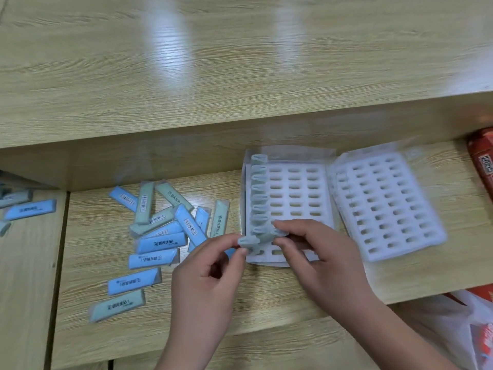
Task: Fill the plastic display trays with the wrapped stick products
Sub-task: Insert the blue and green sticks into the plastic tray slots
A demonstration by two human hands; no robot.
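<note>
The left hand [205,276] pinches a pale green wrapped stick [249,241] between thumb and forefinger, holding it at the near left corner of the left tray [293,182]. The right hand [314,257] curls over the same corner, its thumb and fingertips closing on pale green wrapping just beside the left hand. Blur hides whether that is the same stick or a second one. The left tray is white plastic with columns of oval slots, and its leftmost column holds a row of sticks [258,193] standing on end. The right tray [386,204] lies touching it, turned at a slight angle, with its slots showing as dark ovals. On the wooden table [266,329], left of the trays, lie loose sticks [165,228] in blue and pale green wrappers printed with barcodes and lettering, some of them overlapping. More sticks [29,209] are cut off at the left edge. A raised wooden ledge [240,76] runs behind the trays. A red box [482,161] is cut off at the right edge, and a plastic bag [466,329] sits at the lower right. The right hand covers the left tray's near slots.
</note>
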